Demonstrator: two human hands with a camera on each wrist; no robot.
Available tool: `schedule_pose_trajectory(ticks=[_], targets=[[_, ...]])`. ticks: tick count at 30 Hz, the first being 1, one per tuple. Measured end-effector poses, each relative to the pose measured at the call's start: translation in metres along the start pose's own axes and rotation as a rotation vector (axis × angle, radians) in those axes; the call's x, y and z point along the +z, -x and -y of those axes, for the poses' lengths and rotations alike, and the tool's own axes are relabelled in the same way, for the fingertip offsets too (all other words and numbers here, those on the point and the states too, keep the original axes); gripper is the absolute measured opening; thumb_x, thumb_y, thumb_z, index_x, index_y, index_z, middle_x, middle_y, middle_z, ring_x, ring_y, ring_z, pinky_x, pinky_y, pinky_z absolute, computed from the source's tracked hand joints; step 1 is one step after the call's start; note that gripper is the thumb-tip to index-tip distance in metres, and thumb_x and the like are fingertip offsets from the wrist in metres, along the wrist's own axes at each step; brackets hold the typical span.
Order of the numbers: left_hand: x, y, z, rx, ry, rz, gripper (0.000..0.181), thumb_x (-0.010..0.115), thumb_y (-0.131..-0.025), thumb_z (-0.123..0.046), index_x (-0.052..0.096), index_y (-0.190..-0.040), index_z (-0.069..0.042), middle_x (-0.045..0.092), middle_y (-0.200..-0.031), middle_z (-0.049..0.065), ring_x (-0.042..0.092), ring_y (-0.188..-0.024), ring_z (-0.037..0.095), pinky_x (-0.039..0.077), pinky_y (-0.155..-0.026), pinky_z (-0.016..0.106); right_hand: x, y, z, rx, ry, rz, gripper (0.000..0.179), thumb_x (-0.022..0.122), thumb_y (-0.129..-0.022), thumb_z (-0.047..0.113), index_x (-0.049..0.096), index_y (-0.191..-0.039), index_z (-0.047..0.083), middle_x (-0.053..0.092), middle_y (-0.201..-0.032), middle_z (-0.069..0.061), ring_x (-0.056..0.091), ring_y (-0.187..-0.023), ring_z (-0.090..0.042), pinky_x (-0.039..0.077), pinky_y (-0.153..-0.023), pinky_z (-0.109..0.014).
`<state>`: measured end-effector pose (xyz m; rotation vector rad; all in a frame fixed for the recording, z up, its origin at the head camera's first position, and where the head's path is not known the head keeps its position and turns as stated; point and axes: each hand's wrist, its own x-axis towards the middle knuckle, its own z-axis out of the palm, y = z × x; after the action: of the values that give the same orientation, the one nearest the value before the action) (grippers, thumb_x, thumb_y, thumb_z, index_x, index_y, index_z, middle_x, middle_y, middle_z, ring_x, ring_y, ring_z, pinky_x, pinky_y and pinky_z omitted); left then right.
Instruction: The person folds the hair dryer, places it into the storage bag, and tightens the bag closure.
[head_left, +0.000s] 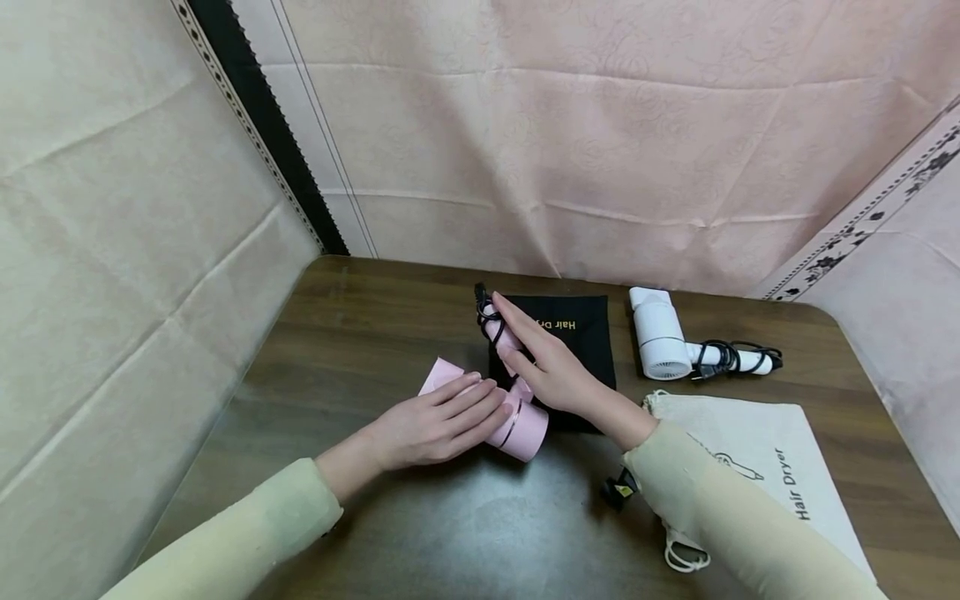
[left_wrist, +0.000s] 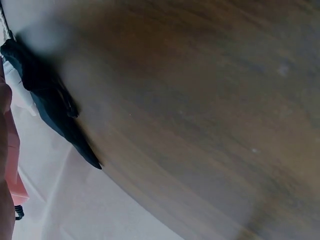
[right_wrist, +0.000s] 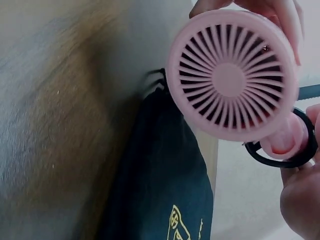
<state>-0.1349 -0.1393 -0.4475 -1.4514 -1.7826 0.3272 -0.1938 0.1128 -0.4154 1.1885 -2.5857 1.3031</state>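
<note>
A pink hair dryer [head_left: 527, 432] is held by both hands above the table's middle, its round slotted air intake [right_wrist: 230, 80] facing the right wrist camera. My left hand [head_left: 438, 421] lies over the barrel with the fingers curved across it. At the handle, my right hand [head_left: 553, 375] grips with thumb and fingers. A black cord [head_left: 491, 321] is wound about the handle. Beneath and behind the dryer lies a black drawstring bag [head_left: 588, 358] with gold "Hair Dryer" lettering. The left wrist view catches only a sliver of hand and pink dryer at its left edge.
A white hair dryer [head_left: 662, 333] with its black cord [head_left: 723, 358] wrapped round the handle lies at the back right. In front of it is a white drawstring bag [head_left: 787, 450], partly under the right forearm. Pale cloth [head_left: 600, 150] hangs behind the wooden table [head_left: 315, 358].
</note>
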Motion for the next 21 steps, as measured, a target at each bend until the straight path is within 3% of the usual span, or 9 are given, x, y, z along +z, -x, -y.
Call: schedule_pose_trajectory(ticks=[11,21], targets=[[-0.0020,-0.0005,0.0003,0.024,0.011,-0.050,0.041,0.041,-0.109,-0.010,0.060,-0.143,0.002,0.065,-0.144,0.020,0.063,-0.134,0.031,0.049,-0.116,0.046,0.0007,0.0025,0.0054,0.002,-0.046,0.023,0.064,0.050,-0.113,0.016,0.024,-0.172,0.016,0.022,-0.178,0.000,0.025,-0.162,-0.019,0.026,-0.130,-0.047],[-0.0006,0.0009,-0.0016,0.021,0.029,-0.025,0.042,0.041,-0.110,-0.009,0.057,-0.146,0.002,0.062,-0.148,0.019,0.061,-0.137,0.030,0.048,-0.117,0.045,-0.0003,0.0025,0.0051,0.000,-0.066,0.034,0.062,0.051,-0.113,0.016,0.028,-0.171,0.016,0.025,-0.177,-0.002,0.029,-0.160,-0.022,0.029,-0.129,-0.049]])
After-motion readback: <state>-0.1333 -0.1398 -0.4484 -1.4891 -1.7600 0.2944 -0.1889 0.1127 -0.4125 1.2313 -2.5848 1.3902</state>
